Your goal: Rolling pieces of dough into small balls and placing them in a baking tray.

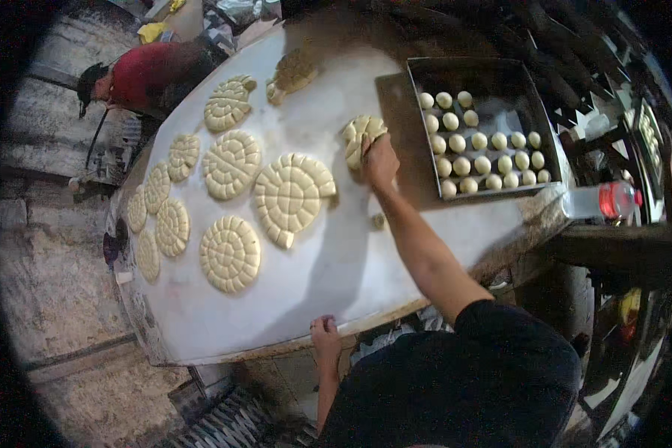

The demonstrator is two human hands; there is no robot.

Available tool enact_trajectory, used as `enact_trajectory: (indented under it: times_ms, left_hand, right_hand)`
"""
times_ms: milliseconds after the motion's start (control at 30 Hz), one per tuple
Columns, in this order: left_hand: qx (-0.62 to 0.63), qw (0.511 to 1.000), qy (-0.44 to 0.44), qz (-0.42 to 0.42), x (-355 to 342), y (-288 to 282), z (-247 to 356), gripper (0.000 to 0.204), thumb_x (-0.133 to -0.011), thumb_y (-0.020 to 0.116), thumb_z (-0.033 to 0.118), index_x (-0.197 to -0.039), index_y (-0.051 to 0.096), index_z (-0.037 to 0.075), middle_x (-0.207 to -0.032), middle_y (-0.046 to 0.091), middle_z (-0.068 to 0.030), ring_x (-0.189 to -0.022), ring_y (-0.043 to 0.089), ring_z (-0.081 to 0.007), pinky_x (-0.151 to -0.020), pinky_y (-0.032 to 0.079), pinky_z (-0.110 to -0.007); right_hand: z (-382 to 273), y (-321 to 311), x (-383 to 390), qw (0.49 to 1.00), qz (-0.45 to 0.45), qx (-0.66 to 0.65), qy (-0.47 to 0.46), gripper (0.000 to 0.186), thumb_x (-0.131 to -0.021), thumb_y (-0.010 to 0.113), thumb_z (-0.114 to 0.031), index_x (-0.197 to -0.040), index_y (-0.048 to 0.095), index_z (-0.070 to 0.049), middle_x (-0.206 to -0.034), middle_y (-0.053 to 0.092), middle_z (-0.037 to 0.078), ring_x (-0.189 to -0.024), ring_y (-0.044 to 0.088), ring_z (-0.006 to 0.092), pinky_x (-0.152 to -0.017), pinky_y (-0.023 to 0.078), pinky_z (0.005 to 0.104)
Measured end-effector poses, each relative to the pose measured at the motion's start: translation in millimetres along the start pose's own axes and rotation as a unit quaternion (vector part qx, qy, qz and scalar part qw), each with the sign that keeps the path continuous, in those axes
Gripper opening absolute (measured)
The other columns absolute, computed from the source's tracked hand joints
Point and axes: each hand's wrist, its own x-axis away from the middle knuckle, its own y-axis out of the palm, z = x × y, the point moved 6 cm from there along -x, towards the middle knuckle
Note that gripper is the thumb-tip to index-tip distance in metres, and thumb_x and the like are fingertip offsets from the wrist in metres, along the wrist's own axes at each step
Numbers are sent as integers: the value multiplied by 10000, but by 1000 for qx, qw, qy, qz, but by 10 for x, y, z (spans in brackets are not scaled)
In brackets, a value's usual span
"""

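Note:
My right hand reaches across the white tabletop to a scored dough disc, fingers closed at its near right side. Whatever is between those fingers is hidden. Low at the table's near edge, my left hand has its fingers curled, with nothing visible in them. Just left of my right hand lies a large scored dough round with small tabs sticking out. Further left are another round, one scored across its middle, and several smaller ones.
A dark metal tray with rows of dough balls stands on the right. Beside it is a clear bottle with a red band. A small dough bit lies near my forearm. A person in red is at far left.

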Motion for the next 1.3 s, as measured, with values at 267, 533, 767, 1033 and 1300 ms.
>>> enact_trajectory:
  times_ms: [267, 533, 767, 1033, 1300]
  left_hand:
    - [119, 991, 9, -56, 469, -651, -1469, 320, -1070, 601, 298, -1193, 701, 20, -1010, 737, -156, -959, 723, -297, -834, 559, -432]
    - [224, 965, -61, -120, 662, -1011, -2068, 394, -1085, 615, 323, -1272, 674, -19, -1122, 729, -156, -1063, 699, -273, -931, 552, -401]
    - [280, 928, 195, -148, -49, -368, -1, 345, -1080, 638, 298, -1246, 624, -4, -1042, 724, -238, -1003, 729, -328, -842, 553, -422]
    - [242, 954, 157, -81, 67, -162, 413, 363, -1042, 699, 322, -994, 546, -3, -731, 600, -175, -635, 545, -316, -617, 454, -455]
    - [207, 976, 32, 54, -234, -189, -321, 323, -1056, 641, 295, -1073, 581, -22, -891, 652, -202, -732, 635, -350, -643, 507, -500]
  right_hand:
    - [1253, -802, 738, 995, -68, -9, -77, 462, -1025, 593, -452, -1128, 710, -17, -1058, 734, 278, -1021, 700, 471, -873, 531, 531]
    - [1381, -1311, 3072, 967, -155, -141, 143, 489, -1046, 650, -453, -1199, 615, 10, -887, 712, 113, -712, 670, 172, -600, 554, 336]
    - [-41, -1189, 4285, 810, -362, -451, 95, 572, -1039, 712, -254, -1455, 426, 14, -1066, 710, 137, -894, 724, 206, -678, 621, 368]
    - [645, -1570, 3671, 891, -136, -408, 149, 342, -1040, 675, -239, -1239, 615, 33, -997, 709, 132, -805, 703, 189, -607, 575, 330]
    - [1849, -2502, 2481, 963, 31, -252, 91, 266, -1088, 559, -261, -1163, 574, -6, -1012, 624, 128, -887, 634, 248, -747, 527, 408]
